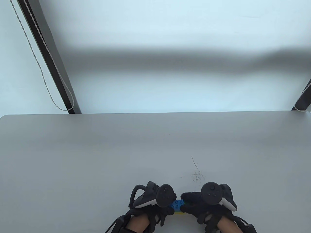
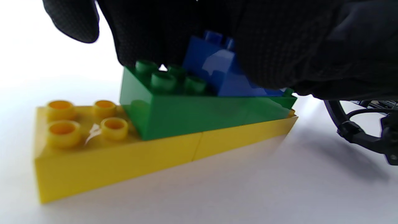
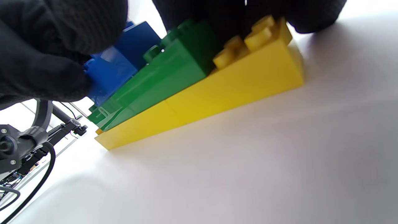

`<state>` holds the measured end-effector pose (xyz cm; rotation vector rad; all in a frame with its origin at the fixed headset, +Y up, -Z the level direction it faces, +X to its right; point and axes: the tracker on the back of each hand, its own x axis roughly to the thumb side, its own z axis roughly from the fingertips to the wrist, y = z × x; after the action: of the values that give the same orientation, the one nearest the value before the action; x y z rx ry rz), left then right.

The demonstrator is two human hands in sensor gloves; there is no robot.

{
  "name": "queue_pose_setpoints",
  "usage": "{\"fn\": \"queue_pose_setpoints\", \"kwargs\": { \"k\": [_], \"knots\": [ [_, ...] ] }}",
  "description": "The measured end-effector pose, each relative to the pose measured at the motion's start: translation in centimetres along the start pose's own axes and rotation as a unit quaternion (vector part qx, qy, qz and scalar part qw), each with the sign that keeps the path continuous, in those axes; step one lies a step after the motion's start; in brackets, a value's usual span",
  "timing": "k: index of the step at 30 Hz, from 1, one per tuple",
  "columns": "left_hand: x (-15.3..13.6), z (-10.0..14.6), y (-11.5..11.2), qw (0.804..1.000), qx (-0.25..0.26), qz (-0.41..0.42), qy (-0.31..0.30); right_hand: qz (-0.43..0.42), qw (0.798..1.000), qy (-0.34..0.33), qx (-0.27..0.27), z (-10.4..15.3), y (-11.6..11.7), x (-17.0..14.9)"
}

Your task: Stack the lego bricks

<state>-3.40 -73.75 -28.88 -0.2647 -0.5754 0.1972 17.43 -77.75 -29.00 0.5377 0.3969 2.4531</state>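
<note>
Near edge of grey table (image 1: 97, 157), slightly right of centre: both gloved hands closed in around one small brick stack.

Left hand (image 1: 151, 206), tracker on its back, at the stack's left end. Left wrist view: fingers (image 2: 149, 34) draped over the top from above, touching the green studs and the blue brick's upper face; one fingertip (image 2: 74, 18) free in the air above the yellow end. Grip curled over the stack; whether it clamps the sides, cannot tell.

Stack, bottom to top: two yellow bricks (image 2: 124, 155) butted end to end, flat on the table, seam visible midway along the side. Green brick (image 2: 186, 113) seated on the yellow row, leaving four yellow studs (image 2: 84, 119) bare at one end. Blue brick (image 2: 217, 71) on the green one, set back from its end so four green studs show. Table view: only blue top (image 1: 177, 204) and a sliver of yellow (image 1: 179, 213) visible between the hands.

Right hand (image 1: 206, 206) at the stack's right end. Right wrist view: fingers (image 3: 43, 62) pinching the blue brick (image 3: 119, 62) at its end, thumb side below, pads touching blue plastic. Green brick (image 3: 168, 71) and yellow row (image 3: 236, 84) in plain sight, yellow base flush with the table.

Faint scratch marks (image 1: 196, 174) on the tabletop just beyond the right hand.
</note>
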Motion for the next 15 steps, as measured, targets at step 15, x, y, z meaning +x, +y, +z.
{"fn": "queue_pose_setpoints", "kwargs": {
  "k": [15],
  "knots": [
    [0.0, 1.1, -0.5, 0.999, 0.023, -0.033, -0.026, 0.03, 0.999, -0.018, -0.006, 0.0, -0.2, 0.4]
  ]
}}
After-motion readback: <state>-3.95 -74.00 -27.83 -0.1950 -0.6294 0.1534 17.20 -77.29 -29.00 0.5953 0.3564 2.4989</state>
